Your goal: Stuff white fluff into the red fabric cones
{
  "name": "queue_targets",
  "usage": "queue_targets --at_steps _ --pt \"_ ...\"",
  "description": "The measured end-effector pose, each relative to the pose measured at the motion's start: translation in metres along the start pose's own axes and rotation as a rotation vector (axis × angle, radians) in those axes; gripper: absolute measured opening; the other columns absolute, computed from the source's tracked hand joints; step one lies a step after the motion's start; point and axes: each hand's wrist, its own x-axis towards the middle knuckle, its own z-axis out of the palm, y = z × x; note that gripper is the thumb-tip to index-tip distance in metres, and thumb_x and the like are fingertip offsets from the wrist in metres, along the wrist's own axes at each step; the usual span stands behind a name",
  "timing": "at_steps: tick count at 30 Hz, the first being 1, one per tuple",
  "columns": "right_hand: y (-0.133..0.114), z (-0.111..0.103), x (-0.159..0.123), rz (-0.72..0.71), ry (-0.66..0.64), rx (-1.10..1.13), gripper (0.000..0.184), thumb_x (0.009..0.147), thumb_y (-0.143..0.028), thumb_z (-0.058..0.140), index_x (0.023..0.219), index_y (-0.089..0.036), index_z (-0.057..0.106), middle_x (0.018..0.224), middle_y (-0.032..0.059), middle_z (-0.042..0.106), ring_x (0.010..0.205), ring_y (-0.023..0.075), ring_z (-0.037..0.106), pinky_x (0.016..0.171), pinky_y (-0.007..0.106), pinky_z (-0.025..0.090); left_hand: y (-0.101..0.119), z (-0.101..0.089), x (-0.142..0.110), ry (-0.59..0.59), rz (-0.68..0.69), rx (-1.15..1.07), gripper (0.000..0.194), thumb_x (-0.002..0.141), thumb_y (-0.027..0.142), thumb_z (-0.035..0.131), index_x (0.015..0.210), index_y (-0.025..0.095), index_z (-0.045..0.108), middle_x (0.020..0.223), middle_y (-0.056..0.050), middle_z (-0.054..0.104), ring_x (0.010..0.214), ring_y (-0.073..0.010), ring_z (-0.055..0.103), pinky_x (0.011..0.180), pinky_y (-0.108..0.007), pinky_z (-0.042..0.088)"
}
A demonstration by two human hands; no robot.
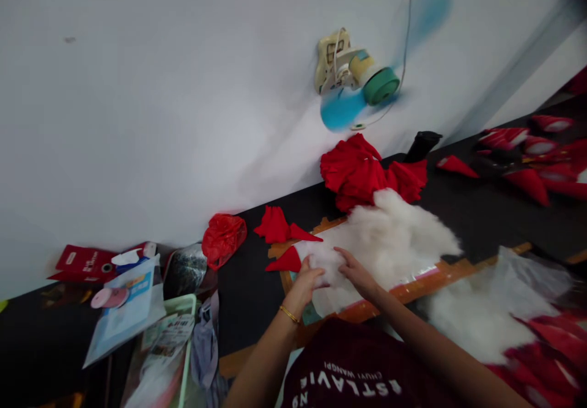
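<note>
My left hand [308,281], a gold bangle on its wrist, is closed around a clump of white stuffing and the mouth of a small red fabric cone [288,260]. My right hand [355,271] presses its fingers into the same clump from the right. A big heap of white fibre stuffing [394,237] lies just beyond both hands on a wooden-framed board [454,270]. Another red fabric piece [275,224] lies just behind the cone.
A pile of red fabric [362,172] sits against the white wall, under a spinning blue fan [358,87]. Finished red cones [527,157] lie far right. A red plastic bag [224,237], papers and a tissue pack [126,301] clutter the left. More stuffing [477,316] lies at right.
</note>
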Motion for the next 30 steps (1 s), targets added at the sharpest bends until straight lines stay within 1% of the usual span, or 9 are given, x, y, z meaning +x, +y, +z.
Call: queue_targets --at_steps 4,8,10,14,18,20,24,27,30 --pt "-0.009 0.000 0.001 0.072 -0.008 0.070 0.050 0.088 -0.051 0.048 0.132 -0.028 0.056 0.124 0.0065 0.067 0.100 0.0243 0.066 0.074 0.034 0.057 -0.008 0.012 0.005 -0.057 -0.006 -0.038 0.063 0.060 0.016 0.068 0.122 0.022 0.056 0.103 -0.008 0.070 0.084 -0.0214 0.067 0.075 -0.034 0.056" --pt "0.002 -0.004 0.020 -0.007 0.097 -0.205 0.037 0.086 -0.048 0.049 0.104 -0.022 0.068 0.096 0.0079 0.071 0.074 0.0220 0.066 0.063 0.035 0.056 -0.013 0.022 0.014 -0.044 -0.009 -0.041 0.046 0.062 0.017 0.065 0.108 0.020 0.062 0.091 -0.006 0.071 0.078 -0.0196 0.065 0.074 -0.033 0.056" --pt "0.010 -0.004 0.026 -0.042 0.132 -0.255 0.032 0.082 -0.043 0.051 0.098 -0.020 0.068 0.091 0.0079 0.071 0.068 0.0215 0.065 0.068 0.038 0.057 -0.013 0.024 0.018 -0.003 -0.011 -0.037 0.041 0.063 0.019 0.063 0.104 0.019 0.061 0.087 -0.004 0.069 0.071 -0.0178 0.063 0.070 -0.033 0.056" --pt "0.016 0.002 0.021 -0.140 0.127 -0.266 0.038 0.083 -0.042 0.053 0.111 -0.020 0.067 0.115 0.0118 0.070 0.104 0.0285 0.065 0.097 0.046 0.051 -0.014 0.028 0.022 0.097 -0.026 -0.022 0.032 0.068 0.024 0.064 0.100 0.018 0.060 0.083 -0.003 0.067 0.066 -0.0161 0.061 0.065 -0.030 0.054" --pt "0.014 0.007 0.009 -0.354 -0.010 -0.352 0.053 0.077 -0.037 0.066 0.127 -0.022 0.062 0.150 0.0137 0.050 0.136 0.0330 0.046 0.115 0.052 0.036 -0.017 0.038 0.022 0.151 -0.023 -0.034 0.021 0.074 0.032 0.065 0.089 0.019 0.059 0.077 -0.001 0.063 0.069 -0.0155 0.059 0.063 -0.027 0.052" --pt "0.013 0.003 0.011 -0.360 -0.040 -0.343 0.044 0.074 -0.029 0.065 0.117 -0.020 0.068 0.142 0.0145 0.057 0.131 0.0331 0.050 0.113 0.051 0.038 -0.017 0.042 0.020 0.144 -0.037 -0.034 0.020 0.075 0.034 0.065 0.085 0.018 0.057 0.074 -0.001 0.060 0.065 -0.0148 0.057 0.063 -0.029 0.053" --pt "0.013 -0.021 0.025 -0.170 0.068 -0.228 0.022 0.077 -0.029 0.052 0.088 -0.020 0.069 0.094 0.0112 0.074 0.093 0.0292 0.065 0.093 0.048 0.051 -0.005 0.038 0.013 0.092 -0.069 -0.026 0.033 0.075 0.040 0.071 0.096 0.018 0.058 0.084 -0.005 0.062 0.070 -0.0190 0.064 0.065 -0.036 0.058" --pt "0.011 -0.035 0.027 -0.115 0.074 -0.171 0.029 0.085 -0.033 0.042 0.092 -0.021 0.067 0.086 0.0074 0.073 0.079 0.0251 0.065 0.078 0.042 0.055 0.007 0.033 0.003 0.035 -0.042 -0.023 0.051 0.075 0.046 0.073 0.117 0.019 0.059 0.113 -0.013 0.063 0.091 -0.0240 0.066 0.070 -0.038 0.061" --pt "0.008 -0.031 0.022 -0.017 -0.006 -0.006 0.031 0.086 -0.038 0.044 0.102 -0.021 0.066 0.088 0.0055 0.073 0.075 0.0225 0.065 0.071 0.037 0.055 0.010 0.037 -0.004 -0.072 0.038 0.011 0.071 0.075 0.042 0.077 0.139 0.028 0.049 0.133 -0.012 0.057 0.106 -0.0247 0.063 0.076 -0.037 0.061"
